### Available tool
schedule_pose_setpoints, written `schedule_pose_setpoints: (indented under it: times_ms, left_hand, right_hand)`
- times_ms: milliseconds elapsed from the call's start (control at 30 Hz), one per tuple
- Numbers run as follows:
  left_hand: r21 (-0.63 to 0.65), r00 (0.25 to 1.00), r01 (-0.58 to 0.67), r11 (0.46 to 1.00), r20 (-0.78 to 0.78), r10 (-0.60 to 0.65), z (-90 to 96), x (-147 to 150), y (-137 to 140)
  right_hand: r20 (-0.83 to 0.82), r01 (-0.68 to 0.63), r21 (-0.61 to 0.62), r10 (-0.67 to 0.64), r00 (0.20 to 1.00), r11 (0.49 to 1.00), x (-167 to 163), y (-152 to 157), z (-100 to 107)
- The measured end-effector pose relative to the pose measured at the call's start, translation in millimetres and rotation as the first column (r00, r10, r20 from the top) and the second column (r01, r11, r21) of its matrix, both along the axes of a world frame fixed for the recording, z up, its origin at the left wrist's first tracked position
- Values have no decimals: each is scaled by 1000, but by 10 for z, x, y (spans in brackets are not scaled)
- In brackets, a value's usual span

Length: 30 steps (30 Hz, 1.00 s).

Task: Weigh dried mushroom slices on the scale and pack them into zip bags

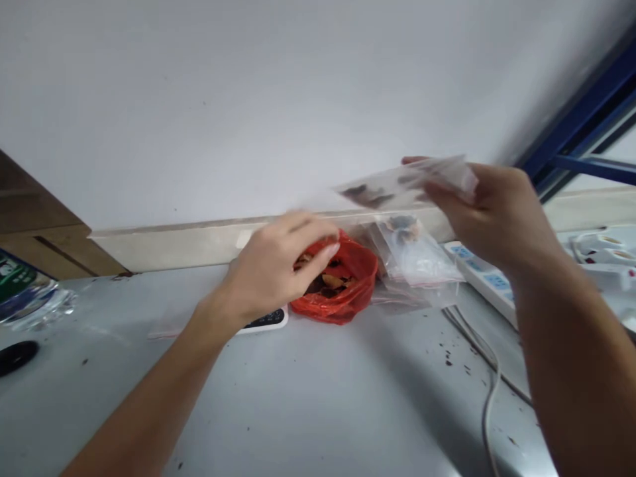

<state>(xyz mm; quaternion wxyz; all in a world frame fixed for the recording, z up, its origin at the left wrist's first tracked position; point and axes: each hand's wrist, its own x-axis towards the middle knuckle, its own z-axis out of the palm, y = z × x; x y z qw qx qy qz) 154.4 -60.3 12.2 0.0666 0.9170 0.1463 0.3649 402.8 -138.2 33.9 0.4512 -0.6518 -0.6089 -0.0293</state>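
Note:
My right hand [484,195] is closed on a clear plastic zip bag [370,192], held up in the air in front of the wall. A few dark brown pieces lie inside that bag. My left hand [281,258], slightly blurred, hovers over the left side of a red plastic bag [360,281]. Its thumb and fingers are apart and I see nothing between them. The red bag stands open on the table, with brown and tan dried pieces in it. Partly covered by my left hand is a white device with a black panel [265,320].
Filled clear bags [412,255] lie right of the red bag, beside a white power strip [484,278] with grey cables [489,358]. Dark crumbs dot the table [308,411]. At left are a plastic bottle [24,288], a black cap [17,358] and a wooden box [44,218].

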Motion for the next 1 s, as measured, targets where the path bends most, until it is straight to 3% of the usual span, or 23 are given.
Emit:
schedule_pose_setpoints:
  times_ms: [100, 167, 233, 300, 533, 667, 800, 933, 1000]
  left_hand:
    - [-173, 941, -4, 985, -334, -55, -199, -25, 54]
    - [-204, 896, -27, 979, -439, -66, -297, -33, 61]
    - [-215, 879, -40, 976, -473, -68, -363, -42, 53]
    - [-233, 874, -54, 971, -481, -67, -394, -57, 44]
    - [-257, 913, -61, 964, -406, -51, -373, -102, 20]
    - [-270, 913, -62, 961, -404, -55, -370, -67, -15]
    - [-276, 902, -57, 959, -425, -69, -365, -11, -28]
    - [-263, 900, -51, 963, -431, -70, -362, 26, -20]
    - [-264, 904, -48, 963, -422, -71, -364, 23, -11]
  right_hand:
    - [163, 101, 136, -122, 979, 986, 195, -140, -318]
    - [340, 45, -21, -35, 940, 999, 320, -208, -603]
    - [428, 4, -206, 86, 900, 978, 425, -258, -847]
    - [466, 49, -265, 83, 881, 963, 491, -290, -965]
    - [484, 204, -205, -82, 871, 957, 385, -32, -771]
    - [497, 224, -286, -55, 866, 932, 289, 150, -953]
    - [438, 225, -309, -72, 896, 924, 289, 128, -1080]
    - [395, 263, -346, -114, 911, 901, 273, 77, -952]
    - [399, 284, -295, -152, 904, 912, 219, 71, -836]
